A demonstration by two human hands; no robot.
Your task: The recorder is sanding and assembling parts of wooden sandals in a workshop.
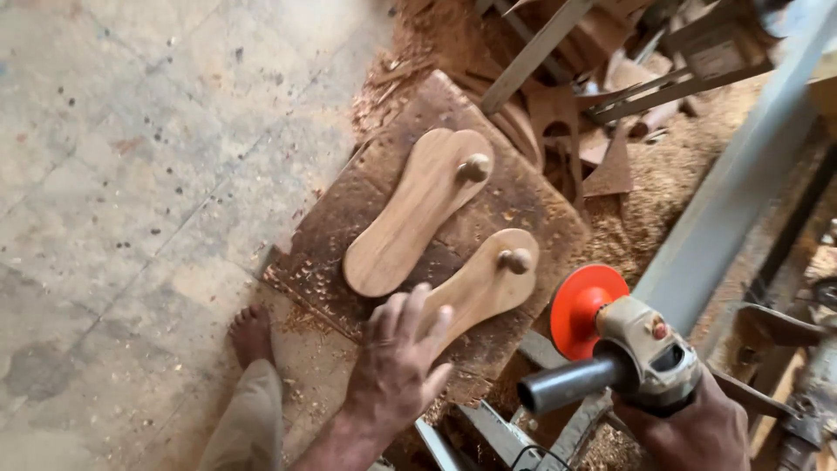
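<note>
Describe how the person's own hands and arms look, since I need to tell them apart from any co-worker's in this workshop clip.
Both hands are bare, with no gloves. The left hand shows a bare wrist and forearm with no sleeve in view, and there may be a ring on one finger, though it is too small to be sure. The right hand is cut off by the frame edge, so nothing of its arm shows.

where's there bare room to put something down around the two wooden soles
The tiled floor left of the board is bare, down to the foot. The board itself is taken by both wooden soles, with the left hand on the nearer one. Right of it, offcuts and sawdust crowd in, and the right hand holds the grinder.
</note>
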